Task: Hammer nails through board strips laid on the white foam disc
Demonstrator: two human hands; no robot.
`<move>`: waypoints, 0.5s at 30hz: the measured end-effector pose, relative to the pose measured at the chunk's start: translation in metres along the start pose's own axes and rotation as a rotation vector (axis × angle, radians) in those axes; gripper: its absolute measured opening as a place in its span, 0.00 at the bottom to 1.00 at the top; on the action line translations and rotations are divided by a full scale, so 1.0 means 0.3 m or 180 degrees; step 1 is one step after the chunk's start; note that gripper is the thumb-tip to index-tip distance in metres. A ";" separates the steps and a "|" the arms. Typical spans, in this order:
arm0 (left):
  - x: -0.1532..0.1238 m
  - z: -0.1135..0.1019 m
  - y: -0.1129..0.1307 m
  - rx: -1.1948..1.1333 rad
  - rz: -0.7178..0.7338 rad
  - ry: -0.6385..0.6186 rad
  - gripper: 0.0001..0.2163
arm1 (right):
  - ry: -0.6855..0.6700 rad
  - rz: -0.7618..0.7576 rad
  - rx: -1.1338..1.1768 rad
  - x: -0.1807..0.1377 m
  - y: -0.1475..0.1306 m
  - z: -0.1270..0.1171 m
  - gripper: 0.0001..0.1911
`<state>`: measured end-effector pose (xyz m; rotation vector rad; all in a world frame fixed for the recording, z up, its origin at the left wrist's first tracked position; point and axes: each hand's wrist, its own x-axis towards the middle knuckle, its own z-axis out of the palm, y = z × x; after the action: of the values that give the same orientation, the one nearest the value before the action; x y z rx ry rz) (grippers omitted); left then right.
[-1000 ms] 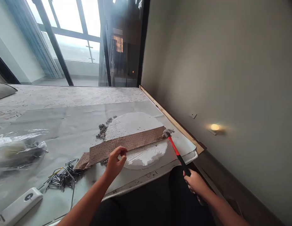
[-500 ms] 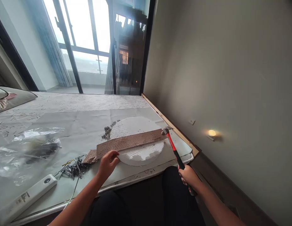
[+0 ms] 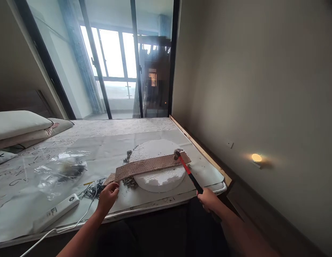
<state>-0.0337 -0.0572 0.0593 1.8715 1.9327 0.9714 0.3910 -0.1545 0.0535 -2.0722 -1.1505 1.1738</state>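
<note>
A brown strip of board (image 3: 150, 166) dotted with small holes lies across a round white foam slab (image 3: 155, 146). My right hand (image 3: 209, 200) grips a claw hammer (image 3: 184, 164) by its black and red handle. The hammer's head is over the right part of the strip; whether it touches is unclear. My left hand (image 3: 108, 197) is at the strip's left end with fingers curled together; what they hold, if anything, is hidden. Just left of it lies a pile of nails (image 3: 92, 191), and a second brown piece (image 3: 109, 178) shows under the strip's left end.
Grey crumbs (image 3: 130, 182) lie beside the slab on a grey sheet (image 3: 101, 142) over the bed. A clear plastic bag (image 3: 71, 166) and a white power strip (image 3: 59, 212) with its cord are at left. Wooden edging (image 3: 200, 148) borders the right wall.
The hammer head has moved left, inward from the strip's right end. My left hand has shifted left along the strip and its fingers have drawn together. The camera view has tilted up.
</note>
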 end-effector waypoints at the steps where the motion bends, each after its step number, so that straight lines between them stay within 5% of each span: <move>1: -0.001 0.002 0.000 0.0105 -0.0022 0.0000 0.11 | -0.0067 0.0010 0.0002 0.005 0.002 -0.001 0.04; 10: 0.022 0.058 -0.160 0.0985 -0.0154 -0.0267 0.13 | -0.0044 -0.0123 0.0121 -0.026 -0.008 -0.033 0.06; 15: 0.006 0.039 -0.269 0.1886 -0.0440 -0.0224 0.14 | -0.0221 -0.0346 0.0263 -0.037 0.074 -0.035 0.09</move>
<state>-0.0890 -0.0472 0.0002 1.9741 2.4497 0.2957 0.4063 -0.1757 0.0475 -1.8968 -1.2100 1.2284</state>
